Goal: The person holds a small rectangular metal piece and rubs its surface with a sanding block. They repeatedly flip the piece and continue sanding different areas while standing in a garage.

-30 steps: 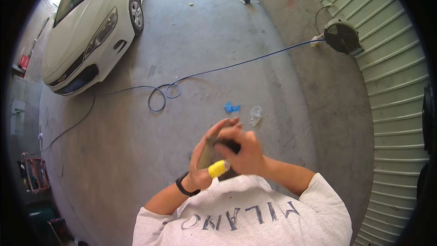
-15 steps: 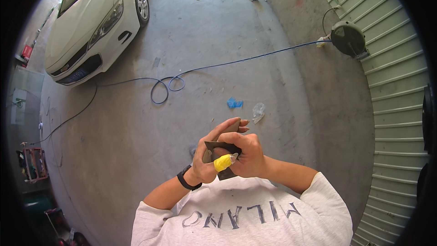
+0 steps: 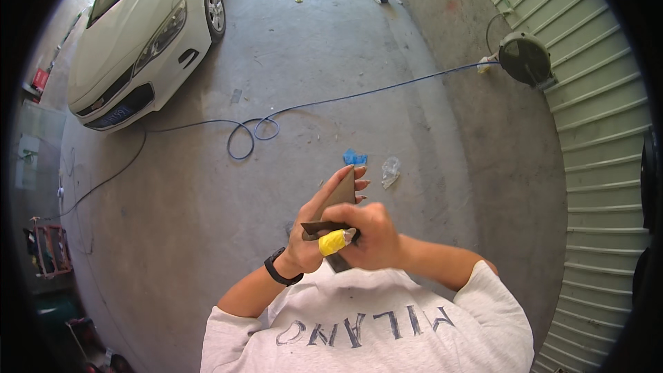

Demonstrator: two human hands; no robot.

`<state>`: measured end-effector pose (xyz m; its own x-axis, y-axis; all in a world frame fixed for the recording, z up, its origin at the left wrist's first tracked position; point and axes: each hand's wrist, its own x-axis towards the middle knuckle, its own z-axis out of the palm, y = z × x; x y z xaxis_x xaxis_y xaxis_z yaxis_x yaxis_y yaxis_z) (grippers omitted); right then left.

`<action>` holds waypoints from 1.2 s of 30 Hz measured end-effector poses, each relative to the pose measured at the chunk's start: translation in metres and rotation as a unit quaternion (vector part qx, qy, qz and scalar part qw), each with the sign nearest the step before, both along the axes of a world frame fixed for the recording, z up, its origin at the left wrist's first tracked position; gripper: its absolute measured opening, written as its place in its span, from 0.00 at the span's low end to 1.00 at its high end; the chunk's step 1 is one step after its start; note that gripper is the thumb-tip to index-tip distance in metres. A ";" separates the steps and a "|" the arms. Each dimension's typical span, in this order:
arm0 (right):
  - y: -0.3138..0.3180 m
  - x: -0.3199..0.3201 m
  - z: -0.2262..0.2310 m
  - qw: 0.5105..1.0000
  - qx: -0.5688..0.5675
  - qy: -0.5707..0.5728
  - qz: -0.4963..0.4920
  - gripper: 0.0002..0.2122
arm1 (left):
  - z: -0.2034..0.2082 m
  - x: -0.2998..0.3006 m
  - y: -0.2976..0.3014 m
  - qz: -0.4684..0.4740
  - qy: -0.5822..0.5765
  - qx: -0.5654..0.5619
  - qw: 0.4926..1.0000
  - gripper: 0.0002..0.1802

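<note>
My left hand (image 3: 302,247) holds a flat grey-brown plate (image 3: 343,192) from beneath, its fingertips showing past the plate's right edge. A yellow wrapping (image 3: 332,242) covers what looks like my left thumb, which lies over the plate. Closed above the plate, my right hand (image 3: 375,233) grips a thin dark scraper (image 3: 316,226), its blade pointing left across the plate. My right fingers hide the rest of the scraper. Whether its edge touches the plate I cannot tell. A black band (image 3: 280,268) circles my left wrist.
A white car (image 3: 148,34) stands at the far left. A blue hose (image 3: 373,90) runs over the floor from a wall reel (image 3: 525,59), looping near the middle. Blue film (image 3: 354,158) and a clear plastic bag (image 3: 391,171) lie beyond my hands. A ribbed wall (image 3: 601,159) lines the right.
The scraper's blade has turned from broad side showing to nearly edge-on. My left hand and plate have tilted, and more of the plate's far end shows.
</note>
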<state>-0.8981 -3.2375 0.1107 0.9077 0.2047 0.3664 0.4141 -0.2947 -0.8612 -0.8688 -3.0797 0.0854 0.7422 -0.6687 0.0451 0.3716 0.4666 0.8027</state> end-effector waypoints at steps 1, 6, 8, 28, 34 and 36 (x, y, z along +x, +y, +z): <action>0.002 -0.001 0.001 1.000 0.014 0.017 0.004 0.09 | -0.001 0.001 0.000 -0.013 -0.036 -0.005 0.999 0.57; 0.000 0.005 0.007 0.999 0.009 0.004 -0.033 0.10 | -0.005 -0.003 0.000 -0.021 -0.041 -0.029 0.998 0.56; -0.001 0.008 0.009 0.998 0.003 -0.016 0.053 0.10 | -0.006 -0.002 -0.001 -0.033 -0.057 -0.028 0.997 0.55; -0.003 0.008 -0.007 0.992 -0.006 0.054 -0.114 0.09 | 0.002 -0.004 0.003 0.046 -0.013 -0.021 0.999 0.60; -0.002 0.008 -0.002 0.984 0.013 0.108 -0.142 0.10 | 0.009 0.002 0.001 0.074 0.059 -0.061 0.994 0.49; 0.000 0.005 -0.001 0.999 -0.002 0.049 -0.021 0.10 | 0.010 0.003 0.000 0.074 0.064 -0.067 0.993 0.49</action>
